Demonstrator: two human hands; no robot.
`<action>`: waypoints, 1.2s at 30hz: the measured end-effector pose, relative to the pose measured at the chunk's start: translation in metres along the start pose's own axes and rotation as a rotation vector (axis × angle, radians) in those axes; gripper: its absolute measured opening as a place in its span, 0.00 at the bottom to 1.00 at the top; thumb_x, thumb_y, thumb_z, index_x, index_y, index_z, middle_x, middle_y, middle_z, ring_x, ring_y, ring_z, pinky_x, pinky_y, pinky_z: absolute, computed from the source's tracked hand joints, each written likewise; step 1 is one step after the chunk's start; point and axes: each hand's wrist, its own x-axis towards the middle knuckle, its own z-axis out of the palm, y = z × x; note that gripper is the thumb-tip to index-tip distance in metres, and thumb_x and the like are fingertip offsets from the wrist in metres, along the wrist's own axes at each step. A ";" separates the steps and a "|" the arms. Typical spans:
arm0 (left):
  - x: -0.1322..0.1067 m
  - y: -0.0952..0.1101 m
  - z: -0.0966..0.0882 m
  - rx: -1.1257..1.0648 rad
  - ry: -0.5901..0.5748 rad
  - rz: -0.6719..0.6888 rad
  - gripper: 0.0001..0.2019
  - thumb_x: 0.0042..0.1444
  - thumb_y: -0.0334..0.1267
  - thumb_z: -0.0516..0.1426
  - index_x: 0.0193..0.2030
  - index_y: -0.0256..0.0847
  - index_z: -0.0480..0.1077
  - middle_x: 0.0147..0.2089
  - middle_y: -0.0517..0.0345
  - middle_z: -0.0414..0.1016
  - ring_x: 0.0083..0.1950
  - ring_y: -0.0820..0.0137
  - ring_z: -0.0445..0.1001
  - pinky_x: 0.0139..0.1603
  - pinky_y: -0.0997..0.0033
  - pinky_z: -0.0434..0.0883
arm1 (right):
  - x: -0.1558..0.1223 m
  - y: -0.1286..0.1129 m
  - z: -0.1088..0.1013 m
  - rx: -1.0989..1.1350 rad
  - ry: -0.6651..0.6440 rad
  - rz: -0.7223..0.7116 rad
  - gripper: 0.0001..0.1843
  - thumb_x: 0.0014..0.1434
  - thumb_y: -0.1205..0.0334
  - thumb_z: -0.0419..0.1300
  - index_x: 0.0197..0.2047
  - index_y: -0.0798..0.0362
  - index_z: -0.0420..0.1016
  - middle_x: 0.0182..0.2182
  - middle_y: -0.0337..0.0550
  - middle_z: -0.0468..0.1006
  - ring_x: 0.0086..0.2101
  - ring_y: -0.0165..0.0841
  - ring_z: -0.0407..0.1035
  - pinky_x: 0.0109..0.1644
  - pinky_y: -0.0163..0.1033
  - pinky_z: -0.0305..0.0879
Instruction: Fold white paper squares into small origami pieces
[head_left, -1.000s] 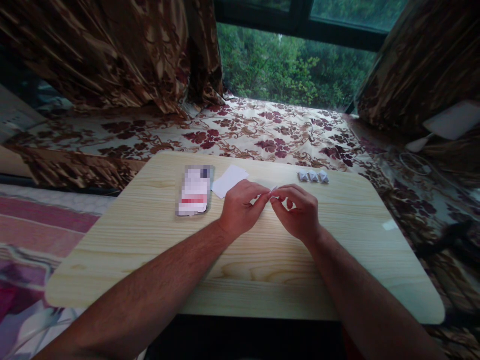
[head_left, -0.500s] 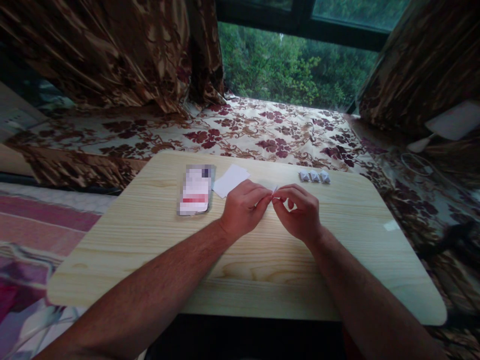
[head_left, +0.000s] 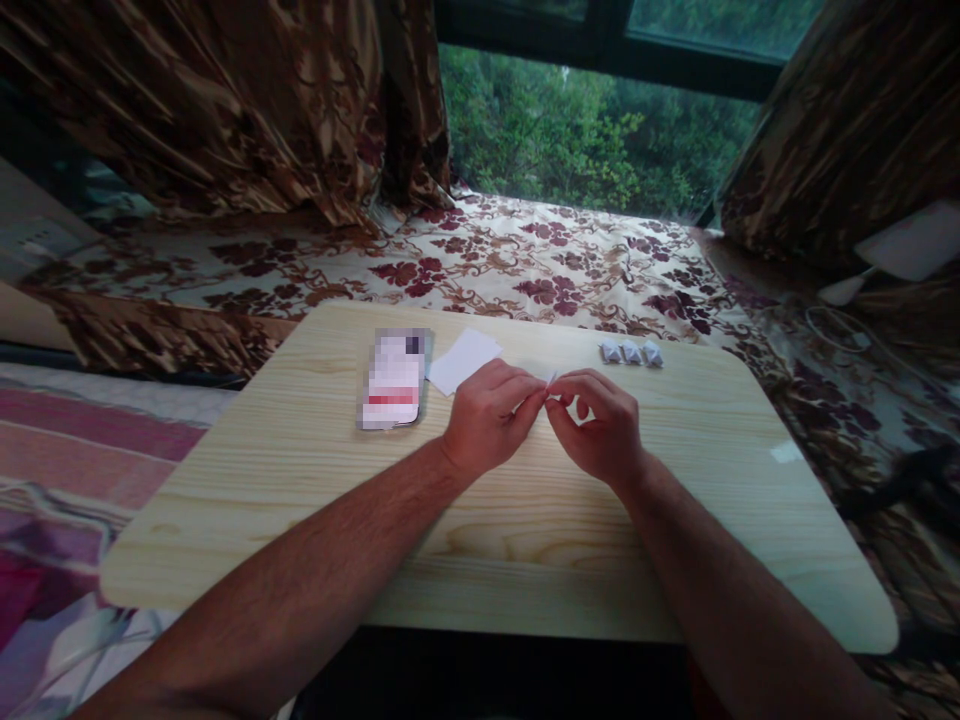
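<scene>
Over the middle of the wooden table (head_left: 525,580), my left hand (head_left: 491,415) and my right hand (head_left: 600,420) meet fingertip to fingertip. Both pinch a small piece of white paper (head_left: 551,379), mostly hidden behind the fingers; only a thin pointed edge shows above them. Just beyond my left hand lie flat white paper sheets (head_left: 463,360), partly covered by that hand. Three small folded white paper shapes (head_left: 632,353) sit in a row past my right hand.
A phone (head_left: 394,380), blurred out, lies left of the sheets. A small pale patch (head_left: 785,453) is on the table's right side. Behind the table runs a ledge with flowered cloth (head_left: 510,250), below a window between curtains. A white lamp-like object (head_left: 911,240) stands at right.
The view has shifted very slightly. Both hands keep their pinch on the small paper, with hardly any movement.
</scene>
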 end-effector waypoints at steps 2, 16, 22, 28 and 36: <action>0.001 0.000 0.000 -0.013 0.006 -0.020 0.04 0.60 0.34 0.58 0.38 0.41 0.76 0.36 0.55 0.80 0.37 0.69 0.74 0.41 0.66 0.70 | -0.001 0.001 0.001 -0.008 -0.002 0.012 0.08 0.57 0.72 0.60 0.38 0.51 0.74 0.32 0.40 0.77 0.29 0.29 0.69 0.33 0.37 0.68; -0.001 0.003 0.007 -0.153 0.027 -0.286 0.05 0.58 0.38 0.61 0.39 0.43 0.79 0.36 0.58 0.82 0.37 0.71 0.78 0.41 0.69 0.73 | -0.002 0.005 0.002 -0.079 0.008 0.031 0.05 0.59 0.70 0.60 0.36 0.52 0.76 0.29 0.40 0.77 0.27 0.28 0.67 0.33 0.36 0.66; 0.000 0.005 0.007 -0.261 0.018 -0.435 0.06 0.57 0.38 0.62 0.39 0.42 0.80 0.37 0.57 0.83 0.38 0.69 0.80 0.43 0.68 0.75 | -0.002 0.006 0.004 -0.071 -0.021 0.048 0.05 0.59 0.69 0.60 0.36 0.52 0.76 0.28 0.39 0.77 0.26 0.29 0.68 0.33 0.36 0.66; 0.002 0.007 0.006 -0.307 0.028 -0.523 0.06 0.55 0.39 0.63 0.37 0.41 0.81 0.36 0.56 0.83 0.37 0.68 0.80 0.42 0.67 0.75 | -0.002 0.007 0.004 -0.084 -0.028 0.081 0.04 0.59 0.68 0.60 0.36 0.51 0.77 0.27 0.38 0.77 0.25 0.29 0.67 0.32 0.36 0.65; 0.002 0.004 0.008 -0.368 0.044 -0.626 0.08 0.53 0.41 0.64 0.37 0.40 0.81 0.35 0.56 0.83 0.36 0.68 0.79 0.40 0.68 0.73 | 0.002 0.007 0.002 -0.077 -0.012 0.149 0.05 0.59 0.64 0.63 0.31 0.52 0.78 0.27 0.41 0.74 0.28 0.30 0.66 0.32 0.37 0.64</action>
